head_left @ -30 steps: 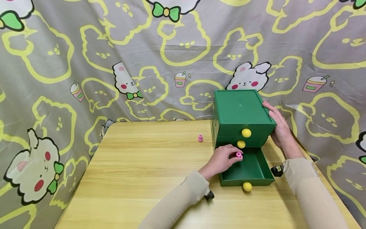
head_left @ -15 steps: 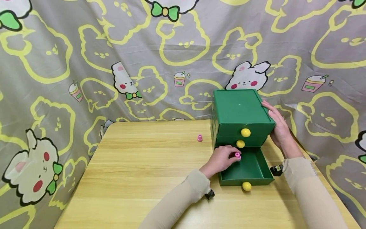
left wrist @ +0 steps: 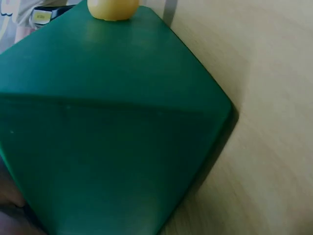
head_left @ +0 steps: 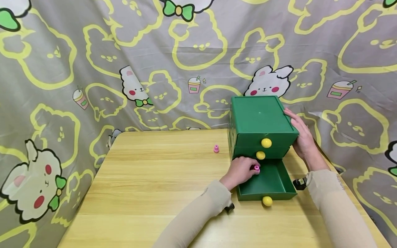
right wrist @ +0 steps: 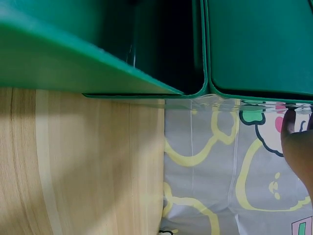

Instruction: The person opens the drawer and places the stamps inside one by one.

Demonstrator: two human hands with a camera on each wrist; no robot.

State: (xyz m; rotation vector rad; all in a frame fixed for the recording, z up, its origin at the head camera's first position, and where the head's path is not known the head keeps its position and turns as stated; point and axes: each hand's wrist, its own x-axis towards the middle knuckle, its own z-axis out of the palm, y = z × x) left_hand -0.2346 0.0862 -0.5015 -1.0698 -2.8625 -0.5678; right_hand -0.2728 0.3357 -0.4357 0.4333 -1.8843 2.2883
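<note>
A green cabinet (head_left: 263,113) with yellow knobs stands at the right of the table in the head view. Its bottom drawer (head_left: 266,197) is pulled out. My left hand (head_left: 242,171) reaches over the drawer's left wall and pinches a small pink stepped piece (head_left: 256,168) with a hole in its end. The left wrist view mostly shows the drawer's outside (left wrist: 112,147). With extended fingers, my right hand (head_left: 302,137) rests against the cabinet's right side. Part of that hand (right wrist: 301,149) appears at the right wrist view's edge.
A similar pink piece (head_left: 216,148) stands on the wooden table (head_left: 155,179), left of the cabinet. Behind the table hangs a grey curtain (head_left: 155,44) with yellow cartoon outlines. The two upper drawers, with knobs (head_left: 266,143), are closed.
My left hand has dipped slightly and drawn the pink piece a little leftward inside the drawer. My right hand stays against the cabinet. The head view has shifted slightly.
</note>
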